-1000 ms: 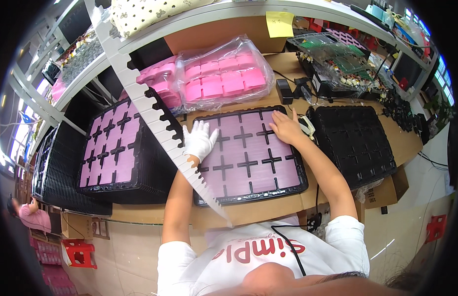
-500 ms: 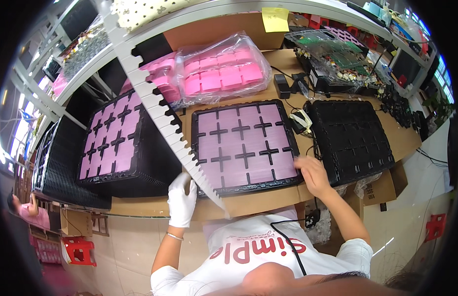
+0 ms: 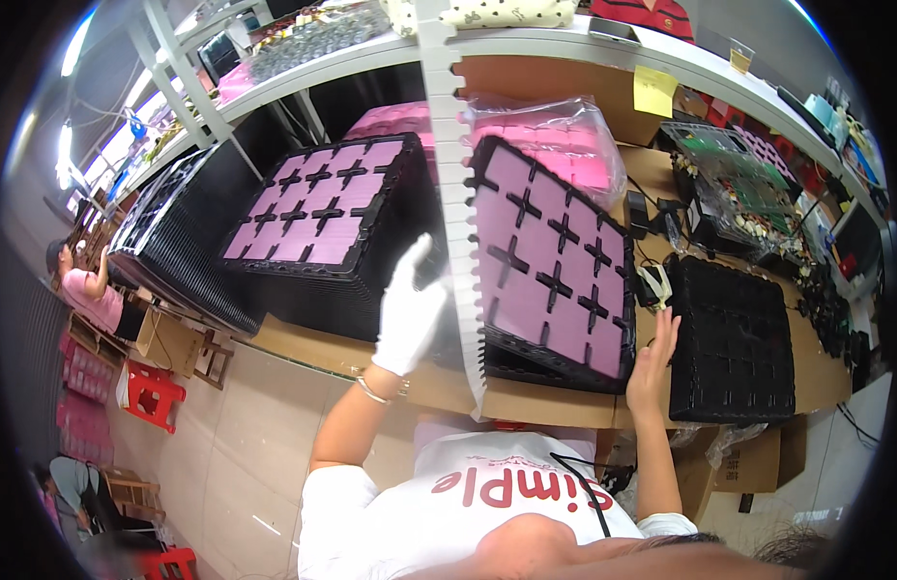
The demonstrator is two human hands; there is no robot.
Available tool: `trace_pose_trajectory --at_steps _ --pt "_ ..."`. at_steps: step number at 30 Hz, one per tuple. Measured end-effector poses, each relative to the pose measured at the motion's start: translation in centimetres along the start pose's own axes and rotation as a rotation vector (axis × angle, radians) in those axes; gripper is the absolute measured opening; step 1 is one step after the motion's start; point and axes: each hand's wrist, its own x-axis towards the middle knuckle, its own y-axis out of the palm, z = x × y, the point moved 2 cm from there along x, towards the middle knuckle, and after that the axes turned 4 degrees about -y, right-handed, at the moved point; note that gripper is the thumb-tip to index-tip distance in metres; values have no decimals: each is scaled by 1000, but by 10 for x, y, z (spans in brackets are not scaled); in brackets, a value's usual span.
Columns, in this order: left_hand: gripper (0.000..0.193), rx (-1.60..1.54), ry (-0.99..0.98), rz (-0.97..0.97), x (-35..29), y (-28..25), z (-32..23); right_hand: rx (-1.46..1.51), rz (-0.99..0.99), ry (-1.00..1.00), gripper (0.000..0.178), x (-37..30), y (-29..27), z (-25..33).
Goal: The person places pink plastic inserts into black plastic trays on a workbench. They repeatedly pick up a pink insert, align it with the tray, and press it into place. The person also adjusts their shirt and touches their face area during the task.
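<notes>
The long wooden workbench (image 3: 555, 401) ran across the room under a white shelf (image 3: 603, 48), and most of it was taken up by black trays. At about ten o'clock from the person stood a tall stack of black trays (image 3: 323, 222), its top one filled with pink squares. Straight ahead at twelve o'clock lay the tray of pink squares (image 3: 555, 266) being handled, tilted up on its left side, resting on the bench between both hands. At two o'clock sat an empty black tray (image 3: 738, 338). Behind, at one o'clock, lay a clear bag of pink pieces (image 3: 564, 145). A white notched strip (image 3: 458, 203) rose upright just left of the tilted tray. The left hand (image 3: 408, 309), in a white glove, was raised with fingers spread, beside the strip. The bare right hand (image 3: 653, 360) was spread flat at the tray's right edge, holding nothing.
</notes>
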Motion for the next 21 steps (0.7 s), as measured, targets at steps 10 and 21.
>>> trace_pose_trajectory --at_steps 10,21 --pt "42 -230 -19 -505 107 -261 -43 33 89 -31 49 7 -10 18" --pt "47 1583 96 -795 114 -285 2 96 163 -14 41 10 6 31"
